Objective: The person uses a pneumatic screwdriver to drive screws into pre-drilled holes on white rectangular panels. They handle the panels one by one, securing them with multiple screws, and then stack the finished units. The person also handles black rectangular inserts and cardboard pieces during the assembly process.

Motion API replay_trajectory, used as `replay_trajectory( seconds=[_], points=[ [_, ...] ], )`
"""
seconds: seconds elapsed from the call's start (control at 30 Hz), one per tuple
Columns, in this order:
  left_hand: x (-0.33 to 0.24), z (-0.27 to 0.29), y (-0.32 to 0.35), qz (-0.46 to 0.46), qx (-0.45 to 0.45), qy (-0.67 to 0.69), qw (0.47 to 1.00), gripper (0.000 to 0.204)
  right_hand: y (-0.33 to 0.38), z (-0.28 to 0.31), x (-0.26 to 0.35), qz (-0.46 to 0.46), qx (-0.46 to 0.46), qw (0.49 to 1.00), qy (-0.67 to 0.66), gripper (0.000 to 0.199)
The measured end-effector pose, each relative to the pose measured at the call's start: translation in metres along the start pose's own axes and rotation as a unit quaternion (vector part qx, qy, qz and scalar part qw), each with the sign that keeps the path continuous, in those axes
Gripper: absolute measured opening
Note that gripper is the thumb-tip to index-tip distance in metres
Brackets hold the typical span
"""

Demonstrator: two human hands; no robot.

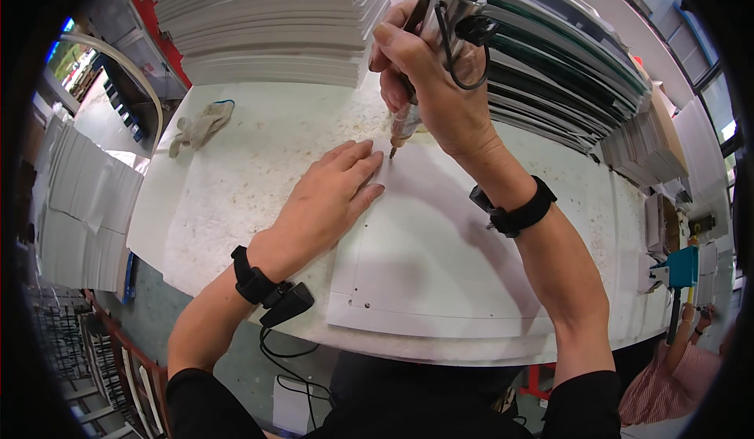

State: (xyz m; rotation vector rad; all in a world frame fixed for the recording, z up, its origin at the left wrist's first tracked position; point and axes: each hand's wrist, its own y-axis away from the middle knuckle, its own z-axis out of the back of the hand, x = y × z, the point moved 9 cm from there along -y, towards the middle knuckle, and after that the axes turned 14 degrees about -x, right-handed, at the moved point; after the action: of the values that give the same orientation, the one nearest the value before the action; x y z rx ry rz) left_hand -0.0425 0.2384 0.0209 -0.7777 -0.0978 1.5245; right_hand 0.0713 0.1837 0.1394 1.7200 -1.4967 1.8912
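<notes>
The left hand (320, 192) lay flat, its fingers stretched out and close together, thumb a little apart, pressing on the left edge of a white board (424, 274) without gripping anything. The right hand (448, 97) was closed around an upright drill (406, 120) – fingers curled about its body – with the bit (393, 153) pointing down at the board's far left part, just beside the left fingertips. Whether the tip touched the board could not be told. Each wrist wore a black strap.

The board lay on a pale, speckled table (259, 156), its near edge close to the table's near edge, with small dark holes along its margins. To the left, off the table, stood a stack of white sheets (90, 192); a crumpled cloth glove (203, 127) lay on the table's far left. Behind rose a tall white pile (259, 31), then to the right a pile with dark and green edges (558, 54). Farther right, a co-worker in striped clothing (667, 384) was partly visible below a teal tool (682, 268).

At the lower left, a reddish-brown rack (126, 360) held dark and pale strips – too blurred to identify.
</notes>
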Motion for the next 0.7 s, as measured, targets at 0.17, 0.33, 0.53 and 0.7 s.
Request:
replay_trajectory(
  seconds=[0.17,0.33,0.53,0.7],
  points=[
    [-0.009,0.001,-0.001,-0.074,0.012,-0.086,0.993,0.043,-0.002,-0.003,-0.005,-0.001,0.005,1.000,-0.008,0.017],
    [-0.017,-0.002,-0.003,-0.108,0.020,-0.106,0.988,0.046,-0.002,-0.003,-0.009,-0.018,0.004,0.999,-0.029,0.017],
    [-0.015,0.000,-0.002,-0.092,0.027,-0.101,0.990,0.046,0.000,-0.005,-0.012,-0.020,0.007,0.999,-0.025,0.022],
    [-0.009,0.000,0.005,-0.080,0.023,-0.096,0.992,0.050,0.004,-0.012,-0.019,-0.042,0.048,0.998,-0.020,0.022]
  ],
)
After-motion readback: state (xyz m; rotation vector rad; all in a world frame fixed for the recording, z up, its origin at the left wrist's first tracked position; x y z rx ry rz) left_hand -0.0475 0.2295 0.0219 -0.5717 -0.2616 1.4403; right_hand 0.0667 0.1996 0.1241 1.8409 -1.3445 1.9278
